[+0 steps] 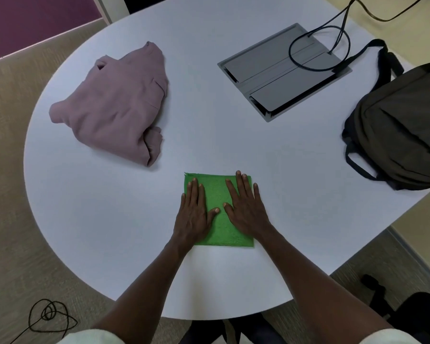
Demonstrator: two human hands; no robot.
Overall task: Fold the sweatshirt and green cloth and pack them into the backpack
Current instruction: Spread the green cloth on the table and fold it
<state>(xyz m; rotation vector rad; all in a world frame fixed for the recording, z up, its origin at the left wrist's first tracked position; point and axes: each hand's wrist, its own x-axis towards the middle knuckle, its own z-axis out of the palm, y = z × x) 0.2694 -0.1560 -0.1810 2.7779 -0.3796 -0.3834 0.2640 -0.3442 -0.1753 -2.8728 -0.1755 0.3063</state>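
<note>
No lettering, label, brand, number or sign can be read anywhere in this view. The green cloth, the pink sweatshirt, the dark backpack, the grey cable hatch and the white tabletop all show plain, unmarked surfaces.

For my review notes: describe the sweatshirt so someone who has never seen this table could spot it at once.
On the round white table, look to the far left, across from the dark backpack at the right edge. The sweatshirt lies there as a bulky folded bundle. It is the only mauve-pink item, much larger than the flat green cloth under the hands.
</note>
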